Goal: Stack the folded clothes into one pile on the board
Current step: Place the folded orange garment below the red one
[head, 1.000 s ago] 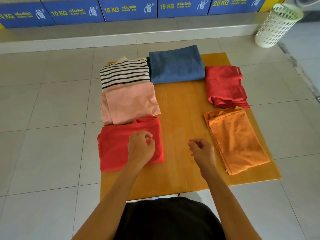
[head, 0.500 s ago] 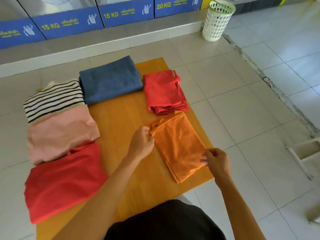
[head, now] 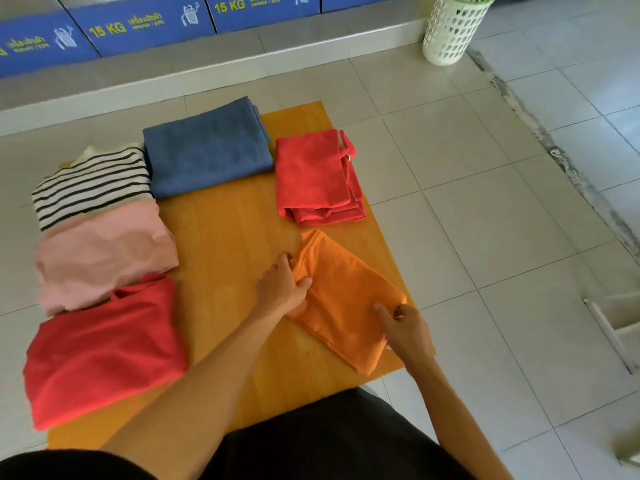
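The folded orange garment point(head: 341, 303) is held at both sides: its left edge is gripped by the left hand point(head: 282, 289), thumb on top and fingers tucked beneath, and its right edge is pinched by the right hand point(head: 405, 329). Its long axis is set diagonally, running from the far corner just beyond the left hand to the near corner just left of the right wrist. It lies on the right part of the board point(head: 225, 265). Beyond both hands a folded red garment point(head: 317, 178) is seen, and further left a blue one point(head: 207, 148). Well to the left of the left hand, striped point(head: 91, 185), pink point(head: 102, 258) and red point(head: 104, 348) folds are ranged. "15 KG" is printed in yellow on the blue panels point(head: 138, 27) at the far wall.
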The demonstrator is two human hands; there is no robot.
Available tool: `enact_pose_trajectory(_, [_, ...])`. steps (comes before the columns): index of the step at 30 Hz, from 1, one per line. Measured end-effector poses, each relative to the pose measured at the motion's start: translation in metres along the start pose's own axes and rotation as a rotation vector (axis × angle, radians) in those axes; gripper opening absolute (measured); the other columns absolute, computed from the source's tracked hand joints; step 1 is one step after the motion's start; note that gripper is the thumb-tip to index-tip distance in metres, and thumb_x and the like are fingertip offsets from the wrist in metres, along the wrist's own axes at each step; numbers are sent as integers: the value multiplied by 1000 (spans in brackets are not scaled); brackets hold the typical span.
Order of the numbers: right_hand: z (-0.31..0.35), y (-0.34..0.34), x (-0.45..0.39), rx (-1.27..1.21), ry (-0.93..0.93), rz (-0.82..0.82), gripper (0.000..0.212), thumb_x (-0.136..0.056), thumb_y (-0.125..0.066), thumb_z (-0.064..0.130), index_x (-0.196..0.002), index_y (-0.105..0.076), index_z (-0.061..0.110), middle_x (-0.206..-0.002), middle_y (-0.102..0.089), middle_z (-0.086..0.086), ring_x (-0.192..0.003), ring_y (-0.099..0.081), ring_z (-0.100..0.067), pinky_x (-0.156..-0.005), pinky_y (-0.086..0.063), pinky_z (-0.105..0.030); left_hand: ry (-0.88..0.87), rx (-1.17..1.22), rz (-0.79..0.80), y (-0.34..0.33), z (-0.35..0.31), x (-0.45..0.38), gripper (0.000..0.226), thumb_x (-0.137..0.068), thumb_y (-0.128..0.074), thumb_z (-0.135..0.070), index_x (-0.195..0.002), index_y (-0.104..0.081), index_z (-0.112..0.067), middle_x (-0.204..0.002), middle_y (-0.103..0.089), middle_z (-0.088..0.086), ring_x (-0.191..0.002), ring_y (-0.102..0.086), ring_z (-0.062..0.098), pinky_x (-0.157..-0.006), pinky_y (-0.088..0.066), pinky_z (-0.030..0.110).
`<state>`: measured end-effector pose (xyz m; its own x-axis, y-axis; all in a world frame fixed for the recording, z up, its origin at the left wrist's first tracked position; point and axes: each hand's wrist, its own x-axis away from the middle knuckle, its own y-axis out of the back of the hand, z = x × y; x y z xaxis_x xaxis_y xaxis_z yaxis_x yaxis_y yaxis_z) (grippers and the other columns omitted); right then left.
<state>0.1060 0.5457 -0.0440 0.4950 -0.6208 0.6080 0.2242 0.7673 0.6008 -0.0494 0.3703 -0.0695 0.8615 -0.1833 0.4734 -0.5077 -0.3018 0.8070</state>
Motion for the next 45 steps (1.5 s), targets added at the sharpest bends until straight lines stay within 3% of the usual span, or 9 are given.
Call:
enact_pose_trajectory(4, [24,-4,-6,-88,-9,31,46,-90,-62,42,-113,-59,2,-102,-65,-23,-85,-65,-32,-76,-55,-46,187,576,188,5,36,29,79,-74,-74,-45,-139,-39,-18,-132,-57,1,-113,-60,26,-95,-50,39])
enact_pose_trajectory(8, [50,-22,-9,-307,-68,250,46,-88,-69,44,-116,-58,10,-102,-66,-5,-81,-60,-14,-64,-48,-31,324,1180,231,18,69,73,62,-74,-78,-45,-125,-61,-14,-119,-70,5,-103,-69,20,-83,-55,31])
enact_pose_trajectory(11, [69,-46,5,-421,-102,472,54,-80,-78,45,-119,-61,11,-106,-71,-6,-95,-67,-24,-67,-52,-36,411,1353,133,30,94,108,39,-86,-68,-42,-114,-67,-16,-106,-75,3,-100,-71,20,-84,-56,33])
enact_pose_trajectory(16, [96,-93,40,-379,-101,810,52,-79,-80,39,-120,-67,10,-110,-77,-9,-106,-71,-29,-96,-55,-48,488,1464,-50,63,152,168,40,-81,-70,-43,-116,-64,-24,-111,-74,3,-102,-71,25,-88,-55,42])
enact_pose_trajectory(20, [111,-144,81,-267,-36,995,43,-86,-75,35,-122,-66,14,-115,-76,-5,-110,-70,-26,-101,-52,-47,568,1474,-231,84,207,213,27,-85,-68,-34,-108,-56,-35,-113,-67,1,-103,-65,30,-90,-53,51])
enact_pose_trajectory(24, [113,-200,121,-74,21,1071,49,-86,-74,37,-131,-61,22,-125,-70,1,-117,-64,-22,-108,-46,-49,608,1473,-276,93,266,244,59,-82,-69,-40,-135,-46,-29,-124,-65,6,-107,-65,38,-91,-52,58])
enact_pose_trajectory(27, [111,-231,148,41,53,1087,51,-87,-72,39,-134,-56,26,-131,-64,3,-120,-59,-22,-107,-45,-46,599,1429,-271,94,307,256,50,-87,-65,-39,-133,-49,-28,-122,-68,7,-104,-67,40,-88,-53,59])
enact_pose_trajectory(37, [101,-269,165,319,256,829,19,-88,-70,34,-103,-65,22,-101,-71,-1,-85,-67,-14,-57,-53,-27,676,856,-213,77,369,222,65,-68,-56,-52,-123,-55,-19,-120,-66,9,-102,-62,30,-94,-51,49])
enact_pose_trajectory(45, [101,-271,176,326,294,738,14,-87,-70,38,-89,-58,33,-99,-66,5,-87,-64,-13,-70,-60,-33,659,689,-147,82,380,213,84,-66,-52,-58,-138,-42,-15,-135,-56,13,-117,-58,37,-98,-47,51])
